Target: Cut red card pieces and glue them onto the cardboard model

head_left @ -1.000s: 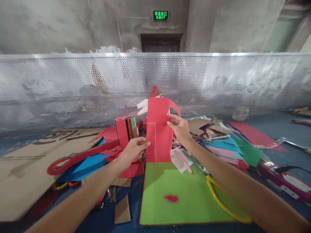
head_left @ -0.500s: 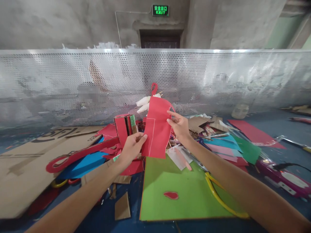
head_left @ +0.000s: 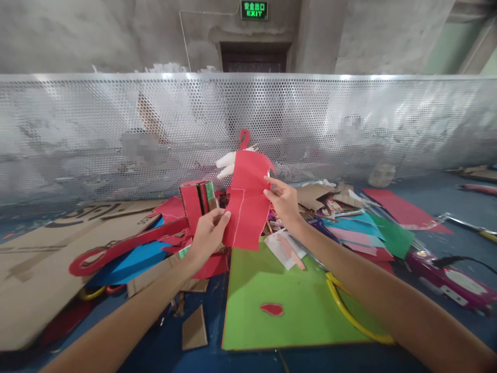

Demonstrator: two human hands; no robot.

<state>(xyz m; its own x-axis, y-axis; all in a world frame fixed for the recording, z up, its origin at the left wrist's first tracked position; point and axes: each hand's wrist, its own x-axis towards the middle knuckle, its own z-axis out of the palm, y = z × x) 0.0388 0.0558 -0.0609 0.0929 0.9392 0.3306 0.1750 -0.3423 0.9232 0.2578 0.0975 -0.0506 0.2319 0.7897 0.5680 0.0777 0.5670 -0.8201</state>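
Observation:
A red sheet of paper [head_left: 251, 207] with a pale line drawn on it is held up in front of me. My left hand [head_left: 212, 228] pinches its lower left edge between thumb and fingers. At the right edge, my right hand [head_left: 283, 199] grips it with thumb and index finger. Beneath the sheet lies a green board [head_left: 295, 316], bearing a small red teardrop-shaped cutout [head_left: 272, 309]. Yellow scissor-like handles [head_left: 351, 313] rest on the board's right side, partly hidden by my right forearm. Behind the sheet, white pieces [head_left: 225, 165] and a red loop [head_left: 244, 139] stick out.
A red cardboard construction [head_left: 192, 207] stands left of the sheet, with a long red strip [head_left: 128, 248] reaching left. Flat cardboard [head_left: 34, 290] covers the far left. Colored paper [head_left: 392, 235] and a purple device [head_left: 452, 285] lie right. A perforated metal panel [head_left: 310, 114] closes the back.
The whole view has shifted slightly, so things appear a little higher and farther left. Both hands still hold the red sheet, whose lower part is tilted slightly more to the left.

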